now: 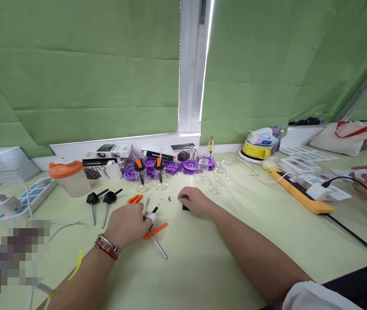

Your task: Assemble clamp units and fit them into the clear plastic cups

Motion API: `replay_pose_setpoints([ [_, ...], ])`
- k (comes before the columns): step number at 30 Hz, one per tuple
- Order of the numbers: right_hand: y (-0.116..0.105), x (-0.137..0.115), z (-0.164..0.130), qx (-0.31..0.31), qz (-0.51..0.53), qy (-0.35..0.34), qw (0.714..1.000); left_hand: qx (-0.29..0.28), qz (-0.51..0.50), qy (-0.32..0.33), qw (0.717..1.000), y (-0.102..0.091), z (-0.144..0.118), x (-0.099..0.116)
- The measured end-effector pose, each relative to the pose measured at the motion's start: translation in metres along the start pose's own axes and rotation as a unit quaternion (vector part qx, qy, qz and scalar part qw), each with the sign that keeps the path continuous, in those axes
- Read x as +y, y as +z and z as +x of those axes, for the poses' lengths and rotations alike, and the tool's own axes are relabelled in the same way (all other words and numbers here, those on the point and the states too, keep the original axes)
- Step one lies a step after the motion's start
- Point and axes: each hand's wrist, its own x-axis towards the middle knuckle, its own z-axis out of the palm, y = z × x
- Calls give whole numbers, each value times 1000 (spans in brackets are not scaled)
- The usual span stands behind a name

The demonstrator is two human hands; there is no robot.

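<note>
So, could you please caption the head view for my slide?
Left hand on metal rods with orange tabs, right hand over a small black part, pale green table.

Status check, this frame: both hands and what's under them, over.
Left hand resting on orange-handled tools. Right hand closed over small black part. Glass jars just beyond.

Both forearms are stretched forward, the left hand (127, 224) held palm-down with fingers curled, the right hand (195, 201) loosely closed.

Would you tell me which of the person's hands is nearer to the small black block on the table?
Right. The right hand rests against the small black block; the left hand is apart, to its left.
</note>
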Motion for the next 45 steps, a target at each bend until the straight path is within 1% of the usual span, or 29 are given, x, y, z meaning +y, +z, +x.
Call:
replay_pose_setpoints([
  [3,15,-13,-4,-27,66,-12,997,-13,-13,59,998,9,-4,9],
  [6,29,-23,-8,-67,127,-17,989,-28,-48,101,993,15,-5,14],
  [7,32,-24,-9,-85,135,-19,987,-37,-75,112,990,16,-5,14],
  [9,36,-25,-10,-112,126,-18,985,-65,-160,129,977,19,-1,11],
  [11,37,-25,-11,-127,107,-16,986,-108,-277,123,947,22,4,5],
  [12,37,-24,-11,-131,101,-13,986,-136,-341,108,924,24,8,2],
  [14,35,-22,-10,-144,104,-1,984,-191,-455,65,867,26,14,-5],
  [16,33,-20,-9,-159,120,9,980,-231,-525,35,819,27,17,-11],
  [17,32,-19,-9,-165,128,13,978,-243,-543,29,803,27,18,-13],
  [19,30,-18,-8,-173,132,19,976,-253,-559,23,789,26,19,-16],
  [24,28,-12,-7,-175,138,37,974,-278,-545,25,791,21,18,-21],
  [28,31,-13,-7,-169,179,55,968,-274,-529,12,803,17,16,-16],
  [29,32,-14,-8,-164,188,62,966,-274,-527,9,804,17,15,-14],
  [30,33,-16,-8,-157,196,69,965,-278,-534,7,799,17,14,-11],
  [31,34,-18,-9,-149,204,76,965,-284,-549,5,786,18,13,-8],
  [33,35,-21,-9,-134,221,88,962,-295,-590,-9,751,22,12,-4],
  [35,36,-23,-10,-123,232,98,960,-288,-622,-36,727,26,12,-2],
  [36,36,-23,-10,-120,238,103,958,-272,-636,-54,720,28,13,-1],
  [38,36,-23,-9,-106,247,105,957,-221,-668,-101,703,31,15,0],
  [40,37,-22,-8,-79,250,97,960,-166,-711,-147,668,31,16,3],
  [41,37,-21,-7,-62,248,94,962,-148,-728,-162,650,31,16,5],
  [43,38,-20,-6,-31,237,87,967,-134,-749,-173,626,30,16,8],
  [45,39,-21,-6,-16,228,86,970,-119,-756,-177,618,31,16,12],
])
